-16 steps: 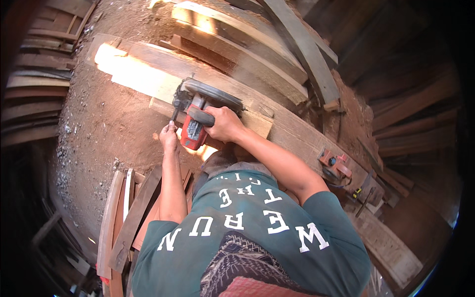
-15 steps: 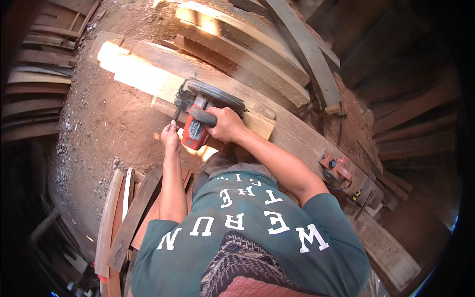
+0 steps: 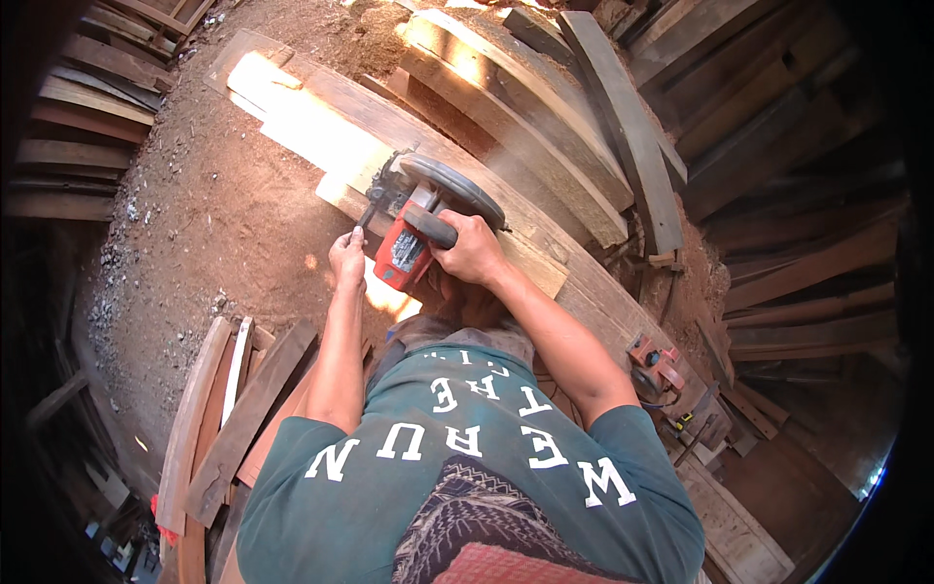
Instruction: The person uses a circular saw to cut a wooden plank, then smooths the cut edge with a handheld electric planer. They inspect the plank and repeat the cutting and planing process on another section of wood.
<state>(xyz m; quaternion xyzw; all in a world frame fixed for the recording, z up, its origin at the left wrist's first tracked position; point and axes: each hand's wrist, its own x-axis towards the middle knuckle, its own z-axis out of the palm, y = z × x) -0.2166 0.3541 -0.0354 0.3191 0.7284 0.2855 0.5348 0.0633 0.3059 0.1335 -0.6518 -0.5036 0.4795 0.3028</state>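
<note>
A red and black circular saw (image 3: pixel 407 243) stands on a pale board (image 3: pixel 537 265), which lies along a longer brown plank (image 3: pixel 467 180). My right hand (image 3: pixel 471 249) is wrapped round the saw's black rear handle. At the saw's front left, my left hand (image 3: pixel 347 258) pinches the end of a thin dark rod (image 3: pixel 370 212) that sticks out from the tool. The round black guard faces away from me and hides the blade. Bright sunlight washes out the board's surface left of the saw.
Thick timber beams (image 3: pixel 516 136) lie beyond the plank. A red and black power tool (image 3: pixel 655 365) rests at the plank's right end, near a yellow and black item (image 3: pixel 683 420). Loose boards (image 3: pixel 248 419) lean at my lower left. More planks (image 3: pixel 88 127) are stacked far left.
The view has turned a little, shifting the scene to the right. Both hands keep their hold on the saw, and I cannot make out clear movement of it along the board.
</note>
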